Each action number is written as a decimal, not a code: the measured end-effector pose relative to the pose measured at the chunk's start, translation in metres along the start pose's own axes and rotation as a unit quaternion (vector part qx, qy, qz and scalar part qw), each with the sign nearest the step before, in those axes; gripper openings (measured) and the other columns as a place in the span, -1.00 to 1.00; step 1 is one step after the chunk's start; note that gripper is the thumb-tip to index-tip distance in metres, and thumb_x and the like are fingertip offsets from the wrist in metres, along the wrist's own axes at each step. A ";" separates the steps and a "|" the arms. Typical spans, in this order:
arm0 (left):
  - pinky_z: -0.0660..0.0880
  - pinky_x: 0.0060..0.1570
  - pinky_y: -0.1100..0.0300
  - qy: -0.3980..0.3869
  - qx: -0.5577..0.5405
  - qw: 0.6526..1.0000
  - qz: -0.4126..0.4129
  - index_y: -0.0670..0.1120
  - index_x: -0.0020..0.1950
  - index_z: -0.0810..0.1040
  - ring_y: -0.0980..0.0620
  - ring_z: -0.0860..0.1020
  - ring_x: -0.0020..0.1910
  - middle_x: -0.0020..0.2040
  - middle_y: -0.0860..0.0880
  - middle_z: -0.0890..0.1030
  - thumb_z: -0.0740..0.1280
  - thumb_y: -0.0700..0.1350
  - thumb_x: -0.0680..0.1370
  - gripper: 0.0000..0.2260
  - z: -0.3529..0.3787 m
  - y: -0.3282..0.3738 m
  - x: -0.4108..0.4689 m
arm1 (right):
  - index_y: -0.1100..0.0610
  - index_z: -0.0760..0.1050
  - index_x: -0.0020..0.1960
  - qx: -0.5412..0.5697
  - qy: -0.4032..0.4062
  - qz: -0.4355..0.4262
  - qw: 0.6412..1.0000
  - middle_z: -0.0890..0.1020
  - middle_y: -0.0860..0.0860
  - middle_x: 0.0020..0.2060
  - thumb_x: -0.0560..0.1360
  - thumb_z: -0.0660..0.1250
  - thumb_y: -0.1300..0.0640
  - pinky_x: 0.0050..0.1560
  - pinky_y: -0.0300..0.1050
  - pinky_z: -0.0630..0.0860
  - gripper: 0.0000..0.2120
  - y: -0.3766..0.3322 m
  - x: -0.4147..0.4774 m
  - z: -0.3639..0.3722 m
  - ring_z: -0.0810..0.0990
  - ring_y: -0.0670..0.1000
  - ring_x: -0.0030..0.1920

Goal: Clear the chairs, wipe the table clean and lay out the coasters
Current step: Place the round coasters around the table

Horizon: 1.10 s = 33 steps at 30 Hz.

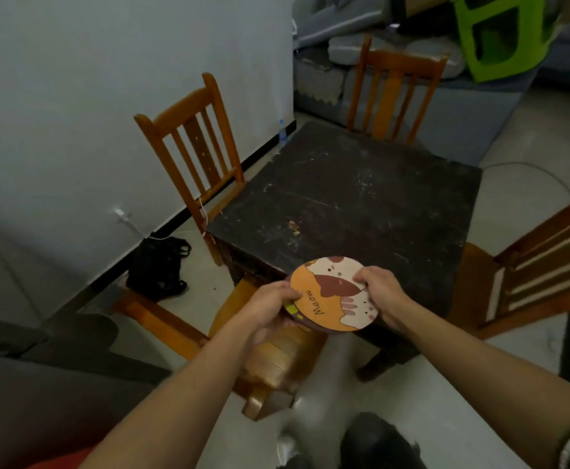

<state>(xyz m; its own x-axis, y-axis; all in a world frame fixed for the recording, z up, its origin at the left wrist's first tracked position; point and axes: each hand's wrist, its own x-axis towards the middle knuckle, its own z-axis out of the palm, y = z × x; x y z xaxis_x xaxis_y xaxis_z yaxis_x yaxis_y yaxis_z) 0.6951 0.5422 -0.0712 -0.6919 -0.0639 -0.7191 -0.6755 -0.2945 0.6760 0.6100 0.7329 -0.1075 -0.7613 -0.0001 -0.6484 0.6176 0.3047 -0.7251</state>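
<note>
A stack of round coasters (327, 296), the top one orange and cream with "Meow" printed on it, hovers over the near corner of the dark, scratched table (361, 204). My left hand (270, 306) grips the stack's left edge from below. My right hand (378, 292) pinches the top coaster at its right edge. Wooden chairs surround the table: one at the left (192, 147), one at the far side (395, 82), one at the right (530, 265), and one just below my hands (276, 353).
A black bag (158, 265) lies on the floor by the wall, with a white charger cable (124, 218) plugged in above it. Grey cushions and a green item (500, 38) are piled behind the far chair. A dark sofa edge (39, 384) is at lower left.
</note>
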 end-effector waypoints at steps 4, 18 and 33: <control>0.52 -0.35 0.26 0.034 0.048 0.998 0.008 -0.16 0.11 0.60 0.01 0.64 -0.12 -0.07 -0.09 0.69 0.28 -0.26 0.59 -0.85 -0.013 0.006 0.027 | 0.12 0.47 0.09 -0.097 -0.039 -0.013 0.994 0.67 0.09 -0.10 0.59 0.24 0.13 -0.19 -0.07 0.64 -0.89 -0.007 0.038 0.018 0.69 0.03 -0.15; 0.54 -0.35 0.22 0.257 0.053 0.963 -0.065 -0.09 -0.22 0.64 0.00 0.54 -0.34 -0.29 -0.08 0.61 0.30 -0.41 0.51 -0.73 -0.057 0.021 0.111 | 0.10 0.50 0.04 -0.347 -0.016 -0.059 0.936 0.59 0.06 -0.09 0.51 0.34 0.15 -0.01 0.01 0.55 -0.88 -0.035 0.216 0.031 0.57 0.05 -0.05; 0.56 -0.43 0.23 0.262 0.005 0.964 -0.052 -0.15 -0.07 0.65 -0.03 0.61 -0.25 -0.13 -0.15 0.66 0.25 -0.45 0.51 -0.73 -0.038 0.009 0.102 | 0.13 0.51 0.14 -0.412 0.015 -0.108 0.904 0.61 0.10 0.01 0.50 0.35 0.18 -0.13 -0.09 0.47 -0.78 -0.041 0.243 0.032 0.56 0.05 -0.04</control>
<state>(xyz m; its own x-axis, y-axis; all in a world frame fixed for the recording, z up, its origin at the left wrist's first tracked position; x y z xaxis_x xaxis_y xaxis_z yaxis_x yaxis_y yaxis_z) 0.6283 0.4969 -0.1445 -0.3977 -0.5081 -0.7640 -0.7385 -0.3168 0.5952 0.4066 0.6903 -0.2428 -0.8595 -0.1228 -0.4962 0.1053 0.9073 -0.4070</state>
